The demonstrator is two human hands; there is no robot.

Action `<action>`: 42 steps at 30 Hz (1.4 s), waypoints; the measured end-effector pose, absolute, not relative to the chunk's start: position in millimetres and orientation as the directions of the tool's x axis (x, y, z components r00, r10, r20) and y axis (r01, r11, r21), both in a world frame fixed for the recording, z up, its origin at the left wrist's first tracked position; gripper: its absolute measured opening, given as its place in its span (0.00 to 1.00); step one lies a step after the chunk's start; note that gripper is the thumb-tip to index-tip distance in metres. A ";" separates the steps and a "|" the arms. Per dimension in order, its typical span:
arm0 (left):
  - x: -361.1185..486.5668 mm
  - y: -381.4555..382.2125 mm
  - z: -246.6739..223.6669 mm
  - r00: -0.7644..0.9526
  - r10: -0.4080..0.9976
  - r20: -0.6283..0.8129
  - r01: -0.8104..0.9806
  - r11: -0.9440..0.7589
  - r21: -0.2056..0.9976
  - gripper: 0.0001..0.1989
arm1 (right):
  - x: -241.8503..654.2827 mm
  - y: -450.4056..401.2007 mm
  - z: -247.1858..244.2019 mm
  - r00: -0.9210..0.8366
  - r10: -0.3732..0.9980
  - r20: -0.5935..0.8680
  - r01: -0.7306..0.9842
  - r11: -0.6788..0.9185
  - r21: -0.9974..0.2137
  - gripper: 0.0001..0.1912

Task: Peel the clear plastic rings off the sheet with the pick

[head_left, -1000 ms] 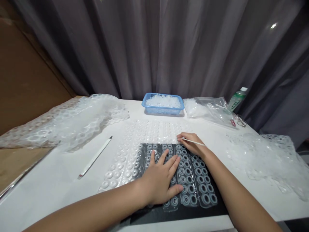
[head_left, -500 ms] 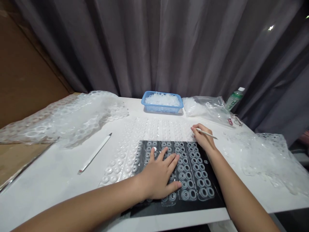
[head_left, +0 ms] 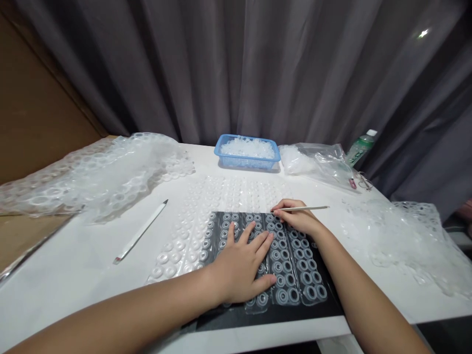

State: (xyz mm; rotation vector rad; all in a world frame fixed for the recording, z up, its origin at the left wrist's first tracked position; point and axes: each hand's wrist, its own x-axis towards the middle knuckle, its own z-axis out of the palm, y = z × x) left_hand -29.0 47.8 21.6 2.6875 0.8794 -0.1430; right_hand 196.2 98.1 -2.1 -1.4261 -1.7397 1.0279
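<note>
My left hand lies flat with fingers spread on a clear plastic sheet of molded rings. Under part of that sheet is a black board, which shows dark through the rings. A slim white pen-like tool is pinched in my right hand, its tip at the far edge of the black board, among the ring rows. What the tip touches is too small to tell. Beyond and left of the board, the sheet continues over the white table as pale rows of rings.
A second white pen-like tool lies at left. Crumpled perforated plastic sheets are heaped behind it, more plastic scraps at right. At the back stand a blue basket of small clear pieces, a plastic bag and a green-labelled bottle.
My right hand has moved left with the pen-like tool, from the rows past the board to near its far edge. My left hand stays pressed on the sheet. The view has shifted slightly.
</note>
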 end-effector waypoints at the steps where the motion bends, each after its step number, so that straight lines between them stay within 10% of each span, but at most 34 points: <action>1: -29.0 47.7 21.4 0.807 0.560 -0.188 0.590 -0.763 0.262 0.39 | 196.2 97.9 -2.0 -0.193 0.981 0.008 0.473 0.101 -0.876 0.09; 10: -26.9 47.2 21.7 0.800 0.560 -0.215 0.600 -0.754 0.268 0.39 | 191.3 96.9 -3.2 -0.257 0.945 0.202 0.560 0.316 -0.766 0.07; 20: -25.6 45.2 24.4 0.795 0.571 -0.205 0.607 -0.755 0.249 0.38 | 198.9 97.6 -4.8 0.238 0.957 0.165 0.539 0.011 -0.842 0.11; 27: -27.0 44.9 15.0 0.802 0.575 -0.160 0.597 -0.769 0.230 0.39 | 200.7 90.4 -0.7 -0.263 0.965 -0.005 0.383 0.100 -0.918 0.13; 42: -26.5 44.2 14.6 0.804 0.578 -0.142 0.594 -0.771 0.228 0.39 | 198.7 89.4 -1.7 -0.277 0.960 -0.045 0.440 0.086 -0.894 0.11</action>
